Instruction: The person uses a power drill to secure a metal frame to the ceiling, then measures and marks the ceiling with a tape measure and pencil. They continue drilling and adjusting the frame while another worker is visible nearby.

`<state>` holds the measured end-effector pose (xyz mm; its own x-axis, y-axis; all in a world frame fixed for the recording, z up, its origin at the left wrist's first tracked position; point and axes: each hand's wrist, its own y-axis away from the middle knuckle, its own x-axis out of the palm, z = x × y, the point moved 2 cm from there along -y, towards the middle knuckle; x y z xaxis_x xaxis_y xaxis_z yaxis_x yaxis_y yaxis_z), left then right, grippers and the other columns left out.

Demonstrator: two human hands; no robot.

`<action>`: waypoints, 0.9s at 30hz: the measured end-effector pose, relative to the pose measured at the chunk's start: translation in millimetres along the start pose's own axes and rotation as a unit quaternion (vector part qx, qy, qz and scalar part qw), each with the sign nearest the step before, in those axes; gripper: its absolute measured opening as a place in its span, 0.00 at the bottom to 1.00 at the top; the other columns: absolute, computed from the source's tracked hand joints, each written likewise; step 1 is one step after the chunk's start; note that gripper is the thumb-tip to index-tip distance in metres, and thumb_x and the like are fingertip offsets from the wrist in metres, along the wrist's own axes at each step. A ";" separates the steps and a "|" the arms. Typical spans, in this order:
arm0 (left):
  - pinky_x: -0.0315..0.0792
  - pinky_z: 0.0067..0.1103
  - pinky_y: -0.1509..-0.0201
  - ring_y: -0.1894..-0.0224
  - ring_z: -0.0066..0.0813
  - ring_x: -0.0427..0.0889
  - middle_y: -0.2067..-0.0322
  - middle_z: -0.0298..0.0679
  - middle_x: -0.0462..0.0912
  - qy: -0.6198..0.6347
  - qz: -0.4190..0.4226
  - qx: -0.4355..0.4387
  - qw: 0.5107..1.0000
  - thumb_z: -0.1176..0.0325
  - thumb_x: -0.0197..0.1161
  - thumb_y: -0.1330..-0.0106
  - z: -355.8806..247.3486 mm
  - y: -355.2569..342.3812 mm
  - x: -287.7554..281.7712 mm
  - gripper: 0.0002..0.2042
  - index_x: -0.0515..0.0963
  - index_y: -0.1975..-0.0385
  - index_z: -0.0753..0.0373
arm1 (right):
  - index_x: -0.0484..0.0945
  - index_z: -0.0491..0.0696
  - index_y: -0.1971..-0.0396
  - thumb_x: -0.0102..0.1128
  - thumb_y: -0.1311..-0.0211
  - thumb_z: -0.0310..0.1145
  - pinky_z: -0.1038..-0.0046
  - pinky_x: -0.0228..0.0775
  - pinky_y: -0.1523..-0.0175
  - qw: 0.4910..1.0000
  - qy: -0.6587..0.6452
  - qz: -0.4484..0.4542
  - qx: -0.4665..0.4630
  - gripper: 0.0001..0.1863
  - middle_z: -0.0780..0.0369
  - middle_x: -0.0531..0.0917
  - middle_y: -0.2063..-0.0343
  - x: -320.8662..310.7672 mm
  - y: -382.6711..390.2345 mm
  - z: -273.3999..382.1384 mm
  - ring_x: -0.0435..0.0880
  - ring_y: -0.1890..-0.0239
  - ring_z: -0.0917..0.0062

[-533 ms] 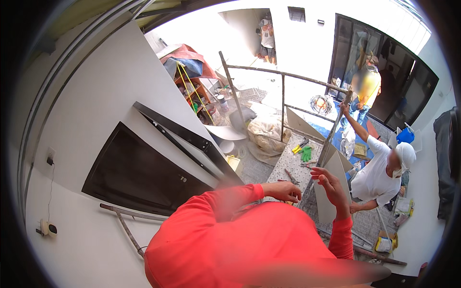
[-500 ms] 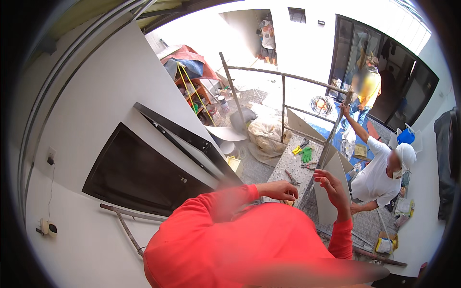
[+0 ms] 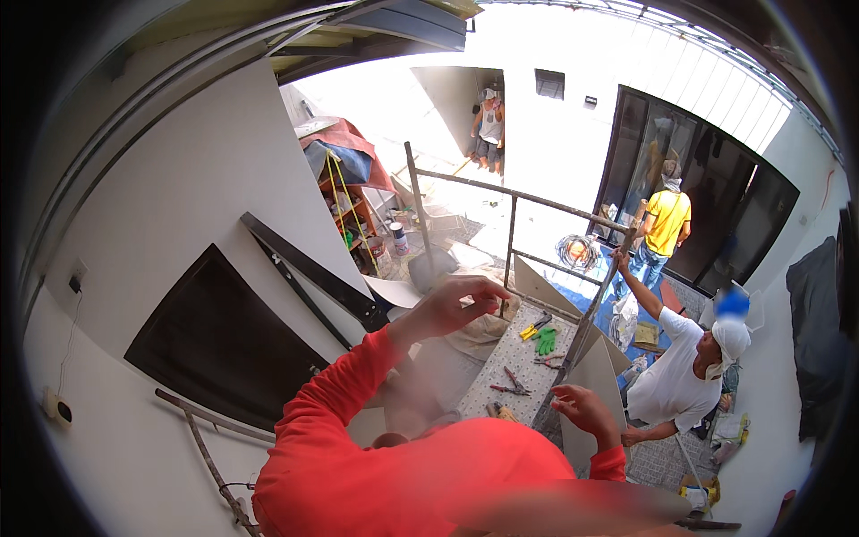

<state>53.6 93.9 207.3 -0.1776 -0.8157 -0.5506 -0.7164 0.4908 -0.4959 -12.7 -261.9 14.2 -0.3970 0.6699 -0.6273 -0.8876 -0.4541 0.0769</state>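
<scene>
Left hand (image 3: 461, 304): raised, fingers bent and apart, nothing seen held; seen just left of the plank's far left corner.
Right hand (image 3: 586, 412): loosely curled, fingers parted, nothing seen held; seen just right of the plank's right edge, in front of the board (image 3: 592, 369).
Snips (image 3: 517, 388): laid between the pliers and the plank's near end, untouched.
Pliers (image 3: 549, 362): laid by the plank's right edge.
Glove (image 3: 544, 340): green, laid near the far end, just beside the yellow-handled tool (image 3: 535, 326).
Handling: tools judged best lifted by the handles, blades turned away from fingers; footing, hidden here, should be checked before any lean; reach best kept clear of the frame (image 3: 573, 208), which is gripped by a white-shirted co-worker (image 3: 680, 367).
Plank (image 3: 519, 353): pale, perforated; near end partly hidden by the torso.
Floor (image 3: 658, 465): grey, patterned, partly covered by a blue sheet.
Room: white-walled, strongly lit at the far side; black door (image 3: 219, 336) at left, coiled cable (image 3: 577, 252) beyond the frame, yellow-shirted person (image 3: 668, 222) by the glass doors.
</scene>
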 end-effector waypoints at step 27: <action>0.71 0.42 0.31 0.38 0.42 0.79 0.44 0.49 0.81 0.107 -0.445 0.293 0.840 0.41 0.45 0.20 65.4 -100.5 -421.2 0.33 0.68 0.33 0.66 | 0.83 0.45 0.47 0.69 0.34 0.38 0.65 0.80 0.49 0.996 0.084 -0.027 -0.027 0.19 0.55 0.88 0.54 -27.5 -157.0 145.0 0.89 0.53 0.66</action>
<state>244.5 408.1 445.1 0.0900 -0.9451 0.3142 -0.1855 -0.3259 -0.9270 103.8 -123.8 131.7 -0.3001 0.5894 -0.7500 -0.8909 -0.4542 -0.0004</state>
